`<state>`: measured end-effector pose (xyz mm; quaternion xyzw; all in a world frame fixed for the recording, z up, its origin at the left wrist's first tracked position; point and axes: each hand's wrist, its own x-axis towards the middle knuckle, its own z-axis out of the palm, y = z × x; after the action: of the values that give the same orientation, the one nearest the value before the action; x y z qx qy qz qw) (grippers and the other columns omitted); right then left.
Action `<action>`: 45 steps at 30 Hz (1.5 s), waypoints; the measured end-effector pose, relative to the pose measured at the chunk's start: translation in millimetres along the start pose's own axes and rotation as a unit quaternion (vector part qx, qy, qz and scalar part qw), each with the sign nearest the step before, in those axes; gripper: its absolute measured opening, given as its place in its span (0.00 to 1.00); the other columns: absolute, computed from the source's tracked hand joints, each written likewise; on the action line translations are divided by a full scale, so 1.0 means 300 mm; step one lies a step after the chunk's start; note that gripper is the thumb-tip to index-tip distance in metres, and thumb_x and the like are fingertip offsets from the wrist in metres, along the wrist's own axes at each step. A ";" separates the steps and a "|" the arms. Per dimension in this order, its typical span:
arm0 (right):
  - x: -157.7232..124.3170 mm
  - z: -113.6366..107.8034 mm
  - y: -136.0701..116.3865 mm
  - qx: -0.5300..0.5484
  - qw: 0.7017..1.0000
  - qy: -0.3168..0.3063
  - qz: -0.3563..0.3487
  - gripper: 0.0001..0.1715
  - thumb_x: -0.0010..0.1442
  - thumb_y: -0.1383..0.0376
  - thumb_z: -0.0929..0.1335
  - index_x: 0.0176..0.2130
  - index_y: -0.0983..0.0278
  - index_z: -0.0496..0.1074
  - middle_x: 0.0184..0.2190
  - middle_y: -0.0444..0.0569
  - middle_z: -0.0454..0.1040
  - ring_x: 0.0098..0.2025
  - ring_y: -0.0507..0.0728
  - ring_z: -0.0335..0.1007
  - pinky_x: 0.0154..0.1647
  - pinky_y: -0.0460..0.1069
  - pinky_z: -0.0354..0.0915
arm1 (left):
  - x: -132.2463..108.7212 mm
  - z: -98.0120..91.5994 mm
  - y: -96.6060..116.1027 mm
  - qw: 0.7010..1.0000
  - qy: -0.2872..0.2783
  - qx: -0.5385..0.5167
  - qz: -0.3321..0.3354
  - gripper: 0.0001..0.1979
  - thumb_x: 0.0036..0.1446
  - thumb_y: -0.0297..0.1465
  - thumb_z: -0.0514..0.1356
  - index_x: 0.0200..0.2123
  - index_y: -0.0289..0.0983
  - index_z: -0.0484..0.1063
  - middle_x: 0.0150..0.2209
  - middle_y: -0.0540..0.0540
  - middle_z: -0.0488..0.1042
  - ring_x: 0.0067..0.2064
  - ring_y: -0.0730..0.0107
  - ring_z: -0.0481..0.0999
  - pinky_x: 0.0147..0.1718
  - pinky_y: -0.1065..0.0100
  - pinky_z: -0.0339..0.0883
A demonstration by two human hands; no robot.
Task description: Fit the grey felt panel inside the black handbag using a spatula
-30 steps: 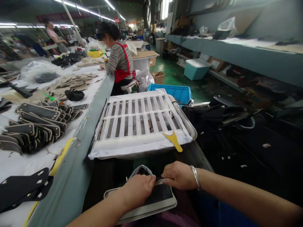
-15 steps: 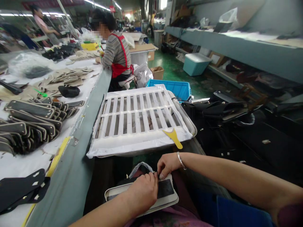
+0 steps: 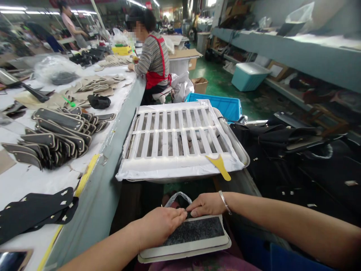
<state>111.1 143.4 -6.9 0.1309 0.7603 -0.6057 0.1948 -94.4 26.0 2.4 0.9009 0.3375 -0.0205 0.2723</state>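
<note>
A bag piece [image 3: 194, 230] with cream edges and a dark speckled strip lies tilted in my lap. Across its left part rests my left hand [image 3: 162, 224], fingers straight and flat, their tips at the upper edge. My right hand [image 3: 205, 205], wearing a silver bangle [image 3: 225, 202], grips that upper edge with its thumb on the near side. The fingertips of both hands almost meet there; what lies under them is hidden. Behind the piece rises a looped handle [image 3: 178, 196] wrapped in clear plastic.
Ahead stands a white slatted rack [image 3: 175, 165] with a yellow forked card [image 3: 220, 165] on it. Dark tabs [image 3: 58, 118] and black straps [image 3: 36, 209] lie on the left table. Black bags [image 3: 324, 180] are heaped at right. A co-worker [image 3: 158, 56] sits beyond.
My left fingers have straightened and lie flatter, uncovering more of the dark strip. My right fingers have gone from a pinch to a more stretched shape. The view has swung left.
</note>
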 end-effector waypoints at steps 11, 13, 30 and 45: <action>0.131 0.050 -0.029 0.010 1.000 0.020 -0.012 0.30 0.60 0.46 0.58 0.54 0.59 0.68 0.47 0.45 0.73 0.49 0.57 0.67 0.50 0.48 0.61 | -0.217 -0.047 -0.080 0.988 0.076 -0.130 -0.016 0.20 0.59 0.25 0.50 0.54 0.35 0.64 0.53 0.42 0.69 0.55 0.68 0.67 0.55 0.70 0.60; 0.162 0.056 -0.047 0.009 1.000 0.013 -0.024 0.32 0.60 0.46 0.57 0.54 0.61 0.67 0.48 0.46 0.72 0.50 0.57 0.66 0.51 0.47 0.60 | -0.228 -0.031 -0.086 0.993 0.067 -0.099 -0.012 0.21 0.57 0.23 0.49 0.55 0.31 0.63 0.54 0.38 0.68 0.56 0.66 0.66 0.55 0.69 0.60; 0.367 0.090 -0.209 -0.191 0.981 0.013 -0.027 0.26 0.64 0.55 0.54 0.40 0.67 0.71 0.35 0.56 0.74 0.36 0.58 0.70 0.39 0.51 0.63 | -0.342 0.025 -0.081 0.990 0.120 0.024 -0.071 0.18 0.62 0.29 0.46 0.53 0.31 0.63 0.53 0.39 0.69 0.52 0.65 0.70 0.49 0.67 0.68; -0.273 0.198 -0.026 -0.180 0.900 0.395 0.036 0.22 0.60 0.62 0.62 0.54 0.62 0.66 0.57 0.53 0.63 0.58 0.56 0.57 0.60 0.54 0.55 | -0.033 0.048 0.182 0.975 0.180 0.091 -0.092 0.23 0.53 0.36 0.60 0.52 0.37 0.66 0.53 0.42 0.69 0.51 0.57 0.69 0.48 0.57 0.68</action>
<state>188.8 86.8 25.7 0.3492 0.8656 -0.3501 -0.0794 -66.2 -21.3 18.5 0.8759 0.4590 0.0862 0.1209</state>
